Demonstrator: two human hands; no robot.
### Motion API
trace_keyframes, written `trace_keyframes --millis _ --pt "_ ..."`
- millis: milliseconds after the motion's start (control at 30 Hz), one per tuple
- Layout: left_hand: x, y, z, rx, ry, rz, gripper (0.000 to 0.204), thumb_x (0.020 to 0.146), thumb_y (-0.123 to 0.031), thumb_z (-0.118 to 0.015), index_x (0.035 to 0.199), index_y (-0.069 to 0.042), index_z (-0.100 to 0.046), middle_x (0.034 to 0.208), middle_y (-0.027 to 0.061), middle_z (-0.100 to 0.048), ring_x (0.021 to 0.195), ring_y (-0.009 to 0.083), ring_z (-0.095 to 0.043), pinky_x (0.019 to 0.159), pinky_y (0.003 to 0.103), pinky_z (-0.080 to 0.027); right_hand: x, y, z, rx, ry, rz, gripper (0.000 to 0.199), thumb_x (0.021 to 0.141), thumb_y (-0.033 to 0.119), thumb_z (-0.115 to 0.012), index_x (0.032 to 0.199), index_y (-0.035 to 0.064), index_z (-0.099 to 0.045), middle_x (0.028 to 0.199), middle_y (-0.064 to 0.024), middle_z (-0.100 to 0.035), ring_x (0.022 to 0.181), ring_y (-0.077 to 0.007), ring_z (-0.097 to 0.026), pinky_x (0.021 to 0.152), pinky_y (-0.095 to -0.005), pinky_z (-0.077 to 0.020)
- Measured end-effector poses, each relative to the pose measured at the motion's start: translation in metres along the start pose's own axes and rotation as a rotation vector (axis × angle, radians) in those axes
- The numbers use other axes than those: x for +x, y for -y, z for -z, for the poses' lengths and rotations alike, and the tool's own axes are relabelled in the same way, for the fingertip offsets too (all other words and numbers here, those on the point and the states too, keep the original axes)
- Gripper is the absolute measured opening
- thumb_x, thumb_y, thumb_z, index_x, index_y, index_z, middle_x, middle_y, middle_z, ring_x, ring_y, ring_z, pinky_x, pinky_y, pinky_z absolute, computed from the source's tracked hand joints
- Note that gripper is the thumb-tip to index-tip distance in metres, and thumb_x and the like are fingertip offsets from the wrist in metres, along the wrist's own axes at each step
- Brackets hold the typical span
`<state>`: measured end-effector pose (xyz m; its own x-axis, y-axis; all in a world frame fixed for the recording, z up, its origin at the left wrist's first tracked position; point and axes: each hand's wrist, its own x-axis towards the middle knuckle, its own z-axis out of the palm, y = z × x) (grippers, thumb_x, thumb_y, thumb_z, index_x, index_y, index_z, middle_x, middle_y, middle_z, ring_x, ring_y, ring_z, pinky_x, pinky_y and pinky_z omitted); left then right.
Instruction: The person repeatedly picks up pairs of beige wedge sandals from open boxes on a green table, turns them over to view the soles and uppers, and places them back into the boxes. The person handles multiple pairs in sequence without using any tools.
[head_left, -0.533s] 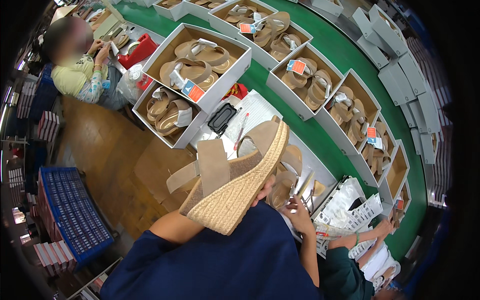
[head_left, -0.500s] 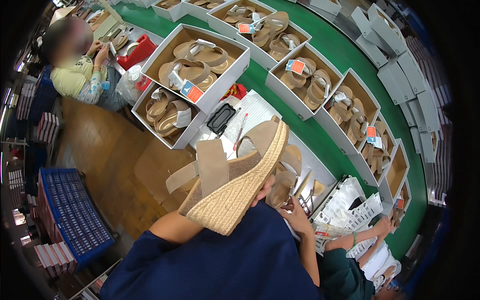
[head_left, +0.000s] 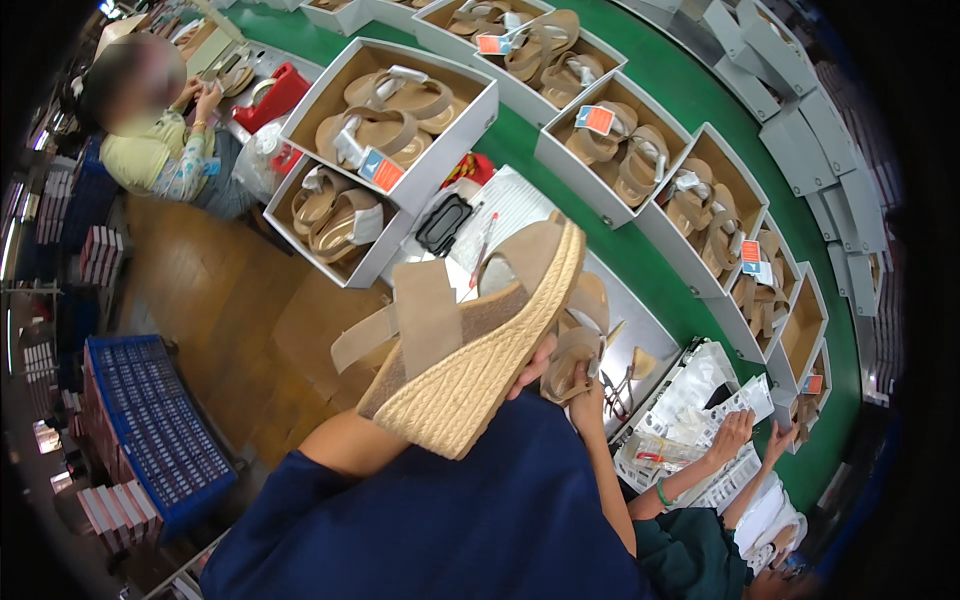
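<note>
A tan wedge sandal [head_left: 490,350] with a braided rope-like sole is held up in front of my chest, tilted, with its heel end low. My left hand [head_left: 533,368] grips it from behind; only some fingers show at the sole's edge. Just right of it, a second tan sandal [head_left: 575,362] is at the table's near edge, partly hidden by the first. My right hand [head_left: 588,397] is closed on its strap, with the thumb on top. Scissors [head_left: 624,388] lie beside that hand.
White boxes [head_left: 385,125] of sandals line the green surface [head_left: 520,150]. A black case [head_left: 443,224] and a red pen [head_left: 485,248] lie on paper beyond the sandal. At right, a co-worker's hands [head_left: 735,435] work near a white tray [head_left: 645,470]; another person sits far left.
My right hand has moved slightly up, its thumb now on the second sandal's strap. The left hand keeps its hold. The co-worker's hands at right have come apart, one reaching toward a box.
</note>
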<state>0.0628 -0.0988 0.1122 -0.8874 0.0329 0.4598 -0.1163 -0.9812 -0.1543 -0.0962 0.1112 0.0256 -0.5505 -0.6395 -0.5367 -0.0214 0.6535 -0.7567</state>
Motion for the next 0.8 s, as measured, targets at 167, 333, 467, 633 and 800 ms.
trace_keyframes --millis 167,333,467,633,800 --pt "-0.007 -0.002 0.011 -0.002 -0.031 -0.006 0.084 0.093 -0.026 -0.063 0.154 -0.031 -0.005 0.116 0.0246 -0.046 0.101 0.0411 -0.058 0.086 0.052 -0.056 -0.003 -0.004 0.004 -0.011 -0.042 0.014 0.055 0.103 0.045 -0.038 0.114 -0.0049 -0.058 0.098 -0.0172 -0.067 0.089 -0.0238 -0.063 0.080 -0.0352 -0.0484" --pt "-0.007 -0.001 0.007 0.053 -0.047 -0.018 0.075 0.092 -0.030 -0.064 0.149 -0.024 -0.016 0.114 0.0246 -0.050 0.099 0.0396 -0.060 0.083 0.050 -0.057 -0.008 -0.005 0.011 -0.106 -0.038 -0.007 0.050 0.101 0.040 -0.042 0.123 -0.0034 -0.054 0.102 -0.0214 -0.067 0.095 -0.0302 -0.065 0.082 -0.0385 -0.0480" --pt "-0.007 0.008 -0.021 0.127 -0.321 -0.106 0.065 0.091 -0.034 -0.064 0.143 -0.018 -0.029 0.110 0.0233 -0.055 0.095 0.0365 -0.062 0.081 0.047 -0.058 -0.017 0.032 0.046 -0.598 0.168 0.179 0.044 0.095 0.026 -0.055 0.130 -0.0010 -0.050 0.109 -0.0238 -0.065 0.101 -0.0381 -0.063 0.083 -0.0434 -0.0490" --pt "-0.007 0.024 -0.068 0.310 -0.933 -0.147 0.059 0.090 -0.040 -0.064 0.135 -0.009 -0.044 0.104 0.0216 -0.061 0.090 0.0325 -0.066 0.077 0.043 -0.059 -0.084 0.181 0.062 -0.298 0.147 0.690 0.034 0.077 -0.005 -0.065 0.111 0.0024 -0.064 0.104 -0.0148 -0.065 0.092 -0.0317 -0.064 0.076 -0.0387 -0.0531" --pt "-0.003 0.050 -0.080 0.380 -1.219 -0.207 0.043 0.086 -0.037 -0.069 0.110 -0.001 -0.063 0.090 0.0141 -0.069 0.073 0.0213 -0.069 0.062 0.032 -0.058 -0.120 0.213 0.046 -0.216 0.416 0.862 0.017 0.076 0.008 -0.074 0.091 0.0046 -0.066 0.088 -0.0070 -0.062 0.080 -0.0241 -0.063 0.067 -0.0339 -0.0511"
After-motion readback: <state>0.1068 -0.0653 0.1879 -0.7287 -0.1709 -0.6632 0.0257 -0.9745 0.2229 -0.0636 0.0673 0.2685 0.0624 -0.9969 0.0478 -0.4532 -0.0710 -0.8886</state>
